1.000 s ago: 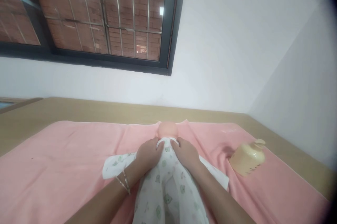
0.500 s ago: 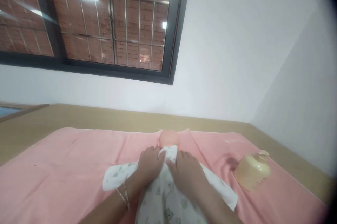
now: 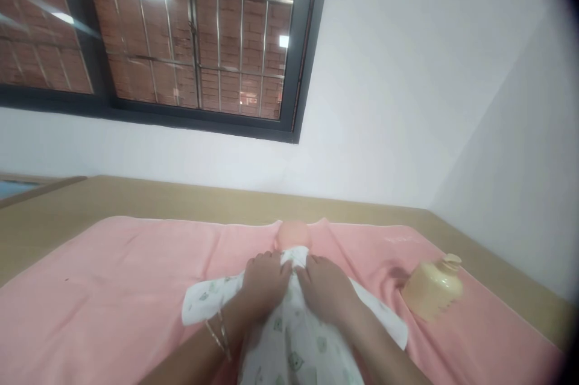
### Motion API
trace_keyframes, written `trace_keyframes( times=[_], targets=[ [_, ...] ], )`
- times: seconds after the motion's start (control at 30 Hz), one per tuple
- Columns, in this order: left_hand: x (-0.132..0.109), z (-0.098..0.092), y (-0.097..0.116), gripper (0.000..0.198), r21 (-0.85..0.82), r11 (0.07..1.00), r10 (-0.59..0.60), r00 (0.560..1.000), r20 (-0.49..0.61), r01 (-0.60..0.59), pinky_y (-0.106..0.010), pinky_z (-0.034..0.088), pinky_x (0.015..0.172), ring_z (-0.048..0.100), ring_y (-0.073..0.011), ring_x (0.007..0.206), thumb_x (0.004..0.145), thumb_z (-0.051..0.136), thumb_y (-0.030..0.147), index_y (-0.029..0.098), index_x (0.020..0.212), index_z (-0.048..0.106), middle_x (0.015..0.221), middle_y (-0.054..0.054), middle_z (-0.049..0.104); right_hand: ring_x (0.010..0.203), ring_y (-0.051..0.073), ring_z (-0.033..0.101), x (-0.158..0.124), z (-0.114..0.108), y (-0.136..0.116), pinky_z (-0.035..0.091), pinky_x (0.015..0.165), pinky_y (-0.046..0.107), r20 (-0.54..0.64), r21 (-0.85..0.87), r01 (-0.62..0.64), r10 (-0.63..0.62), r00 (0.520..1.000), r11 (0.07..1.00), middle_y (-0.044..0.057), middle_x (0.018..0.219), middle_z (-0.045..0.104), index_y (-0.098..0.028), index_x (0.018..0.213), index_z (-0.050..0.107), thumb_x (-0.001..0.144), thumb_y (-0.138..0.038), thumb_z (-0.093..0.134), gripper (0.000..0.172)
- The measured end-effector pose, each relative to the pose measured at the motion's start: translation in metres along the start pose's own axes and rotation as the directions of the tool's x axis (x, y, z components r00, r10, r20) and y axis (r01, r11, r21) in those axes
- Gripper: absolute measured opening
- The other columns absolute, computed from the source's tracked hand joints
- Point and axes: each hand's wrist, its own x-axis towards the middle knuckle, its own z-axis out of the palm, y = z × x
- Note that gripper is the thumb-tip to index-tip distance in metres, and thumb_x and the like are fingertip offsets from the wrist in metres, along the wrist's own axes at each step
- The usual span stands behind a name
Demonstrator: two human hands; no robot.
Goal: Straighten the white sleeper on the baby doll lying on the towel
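A baby doll lies on its back on a pink towel [image 3: 113, 288], its bald head [image 3: 294, 234] pointing away from me. It wears a white garment [image 3: 294, 343] printed with small green bears. My left hand [image 3: 265, 282], with thin bangles at the wrist, and my right hand [image 3: 328, 291] rest side by side on the doll's chest just below the neck. The fingers of both hands are curled, pinching the garment's front edges together at the collar.
A cream-coloured bottle [image 3: 432, 294] lies on its side on the towel, to the right of the doll. The towel covers a light wooden table [image 3: 136, 198] that meets white walls at the back and right. A barred dark-framed window [image 3: 181, 41] is above.
Both hands have stayed at the doll's collar, shifting slightly as they work the fabric. The view has tilted a little.
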Motion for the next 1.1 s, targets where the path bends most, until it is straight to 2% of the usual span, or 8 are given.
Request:
trace_keyframes(
  times=[0.1,0.33,0.5,0.6,0.73,0.83,1.03,1.1],
  targets=[
    [0.003,-0.002,-0.001,0.046,-0.003,0.999,-0.05,0.999,0.02,0.05,-0.035,0.039,0.072,0.058,-0.0231,0.081,0.095,0.024,0.043,0.016,0.091,0.061,0.089,-0.011,0.064,0.093,0.025,0.058,-0.002,-0.002,-0.004,0.038,0.078,0.034,-0.006,0.001,0.038,-0.038,0.999,0.999,0.015,0.1,0.064,-0.014,0.099,0.061,0.095,-0.037,0.023,0.045],
    [0.003,0.003,0.011,0.033,0.15,0.984,0.106,0.991,-0.077,-0.094,-0.036,0.038,0.078,0.057,-0.0243,0.087,0.091,0.031,0.019,0.015,0.085,0.063,0.089,-0.012,0.064,0.085,0.025,0.061,0.021,0.004,0.021,0.04,0.068,0.031,0.137,0.198,-0.151,0.126,0.983,0.969,0.013,0.094,0.067,-0.016,0.092,0.066,0.094,-0.057,0.012,0.068],
    [0.007,0.001,-0.003,0.043,-0.05,0.998,-0.032,0.999,-0.011,0.031,-0.032,0.04,0.074,0.059,-0.022,0.086,0.095,0.026,0.041,0.017,0.091,0.062,0.094,-0.01,0.065,0.09,0.027,0.06,0.001,-0.001,-0.003,0.039,0.076,0.035,-0.02,0.007,-0.029,0.029,0.999,1.0,0.017,0.095,0.066,-0.013,0.098,0.064,0.095,-0.046,0.018,0.057],
    [0.006,0.0,-0.005,0.045,-0.022,1.0,-0.003,1.0,0.008,0.003,-0.033,0.041,0.076,0.058,-0.0224,0.087,0.096,0.023,0.04,0.017,0.093,0.062,0.094,-0.01,0.065,0.093,0.028,0.059,-0.003,-0.002,-0.007,0.039,0.08,0.037,-0.031,-0.013,0.05,-0.051,0.998,0.999,0.016,0.098,0.066,-0.015,0.101,0.064,0.095,-0.044,0.02,0.053],
    [0.004,0.002,0.004,0.039,0.133,0.987,0.097,0.995,-0.033,-0.092,-0.036,0.039,0.08,0.056,-0.0245,0.09,0.095,0.026,0.025,0.014,0.091,0.062,0.094,-0.012,0.063,0.092,0.027,0.061,0.014,-0.005,0.012,0.041,0.077,0.035,0.117,0.145,-0.151,0.135,0.984,0.978,0.018,0.1,0.067,-0.013,0.098,0.067,0.095,-0.052,0.014,0.067],
    [0.005,0.002,0.005,0.037,0.121,0.991,0.07,0.997,-0.041,-0.065,-0.036,0.039,0.078,0.057,-0.0247,0.089,0.095,0.028,0.027,0.015,0.09,0.062,0.094,-0.012,0.064,0.093,0.027,0.062,0.016,-0.01,0.016,0.043,0.076,0.034,0.183,0.216,-0.209,0.171,0.968,0.954,0.019,0.103,0.066,-0.011,0.1,0.067,0.095,-0.053,0.01,0.072],
    [0.008,0.001,-0.01,0.044,-0.013,1.0,-0.002,0.999,0.049,0.002,-0.032,0.04,0.074,0.058,-0.0217,0.086,0.096,0.024,0.04,0.018,0.096,0.062,0.095,-0.01,0.065,0.098,0.029,0.058,-0.011,-0.009,-0.015,0.037,0.086,0.039,-0.025,-0.057,0.065,-0.067,0.997,0.996,0.019,0.1,0.065,-0.013,0.104,0.064,0.096,-0.046,0.018,0.057],
    [0.008,0.004,-0.009,0.042,0.055,0.997,0.048,0.999,0.013,-0.048,-0.033,0.039,0.074,0.057,-0.0221,0.084,0.096,0.024,0.034,0.016,0.094,0.062,0.093,-0.01,0.064,0.097,0.028,0.058,-0.008,-0.006,-0.013,0.038,0.083,0.038,-0.022,-0.037,0.032,-0.033,0.999,0.999,0.018,0.1,0.065,-0.014,0.104,0.063,0.095,-0.05,0.017,0.06]
  ],
)
